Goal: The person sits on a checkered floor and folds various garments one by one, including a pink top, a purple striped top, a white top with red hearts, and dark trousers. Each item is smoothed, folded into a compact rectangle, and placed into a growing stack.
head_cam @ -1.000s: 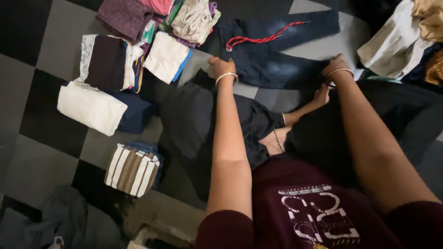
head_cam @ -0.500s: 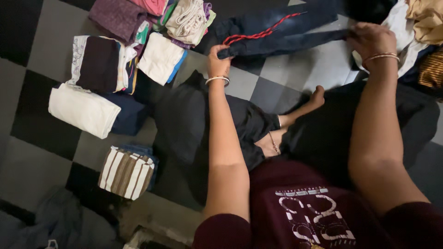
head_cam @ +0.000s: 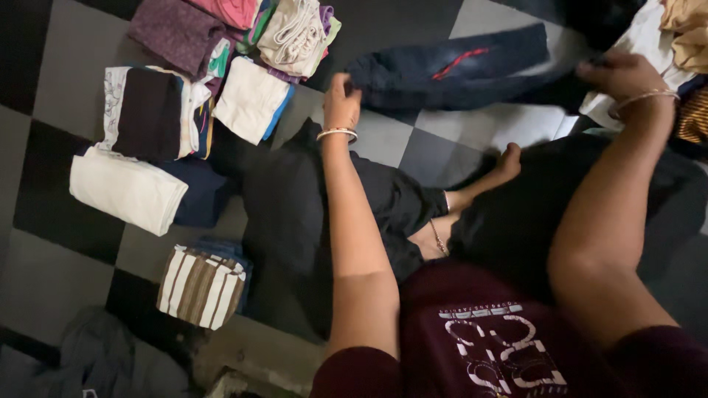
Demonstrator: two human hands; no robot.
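Jeans (head_cam: 457,70), dark blue with a red drawstring showing on top, lie folded lengthwise across the checked floor (head_cam: 435,144) ahead of me, stretched between my two hands. My left hand (head_cam: 341,99) sits at the left end of the jeans, fingers curled down onto the denim edge, pinching it closed as far as I can see. My right hand (head_cam: 623,74) is at the right end, fingers bent over and closed on the dark fabric there; the grip itself is partly hidden by the hand's back. A thin bangle rings each wrist. Left of the jeans, folded clothes sit in a cluster: a white folded piece with a blue edge (head_cam: 252,99) just beside my left hand, a cream knit bundle (head_cam: 295,33) above it, a purple folded piece (head_cam: 175,33) further left, a dark brown and white piece (head_cam: 151,110), a white rolled piece (head_cam: 125,190) against a navy one, and a brown and white striped fold (head_cam: 200,286) nearest me. Unfolded pale garments (head_cam: 664,37) are heaped at the far right, touching the jeans' end. My crossed legs in black cloth, one bare foot (head_cam: 507,158) showing, lie just below the jeans
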